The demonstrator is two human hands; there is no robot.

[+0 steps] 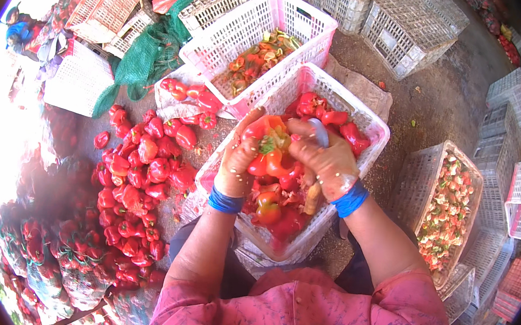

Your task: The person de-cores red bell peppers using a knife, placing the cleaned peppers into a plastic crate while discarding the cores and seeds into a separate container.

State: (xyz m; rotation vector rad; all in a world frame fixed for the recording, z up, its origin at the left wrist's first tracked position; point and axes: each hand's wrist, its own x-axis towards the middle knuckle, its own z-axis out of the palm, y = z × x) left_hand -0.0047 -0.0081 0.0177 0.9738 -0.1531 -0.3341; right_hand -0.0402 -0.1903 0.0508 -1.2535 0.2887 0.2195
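Note:
My left hand [237, 160] is wrapped round the side of a cut-open red bell pepper [271, 165], whose pale seed core shows. Close against the pepper, my right hand [330, 165] is closed on a knife; its tan handle [312, 198] sticks out below the fist and a grey blade-like end [318, 132] shows above it. Blur hides the exact shape of that end. Both hands are over a white plastic crate [374, 133] holding red peppers and pepper pieces. Seeds stick to my fingers.
Beyond stands another white crate [199, 54] with pepper scraps. At the left lies a heap of whole red peppers [138, 175], with filled net sacks [80, 277] nearer. A crate of pepper cores [449, 211] stands right. Stacked crates [497, 149] line the right side; green netting [140, 64] lies far left.

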